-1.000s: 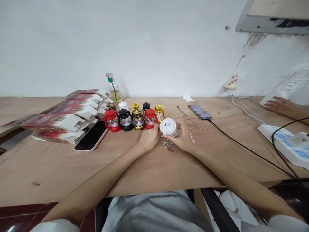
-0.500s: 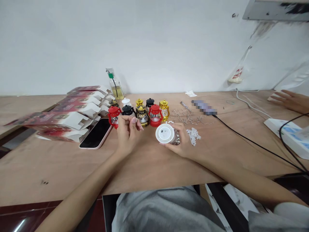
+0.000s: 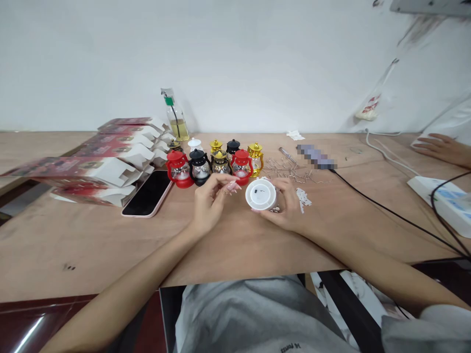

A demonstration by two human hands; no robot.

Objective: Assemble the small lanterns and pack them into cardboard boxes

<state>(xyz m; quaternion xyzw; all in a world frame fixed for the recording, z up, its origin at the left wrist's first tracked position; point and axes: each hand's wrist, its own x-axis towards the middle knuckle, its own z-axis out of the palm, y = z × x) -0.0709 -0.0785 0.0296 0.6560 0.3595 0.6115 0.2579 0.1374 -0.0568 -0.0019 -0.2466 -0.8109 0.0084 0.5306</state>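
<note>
My right hand grips a white mini lantern by its side, its round base tilted up toward me. A small dark slot or switch shows on that base. Just left of it, my left hand is closed in a pinch, fingertips apart from the lantern; whatever they hold, if anything, is too small to make out. Several mini lanterns stand behind my hands, among them a red one, a black one and a gold one. Small round button cells lie partly hidden under my right hand.
Bent wire handles, a screwdriver and white plastic bits lie to the right. A cabled device is beyond them. On the left are a phone, printed boxes and a pump bottle. Another person's hand rests far right.
My left hand has moved right, closer to the white lantern's base. The right hand still holds the lantern, and the whole view has shifted slightly.
</note>
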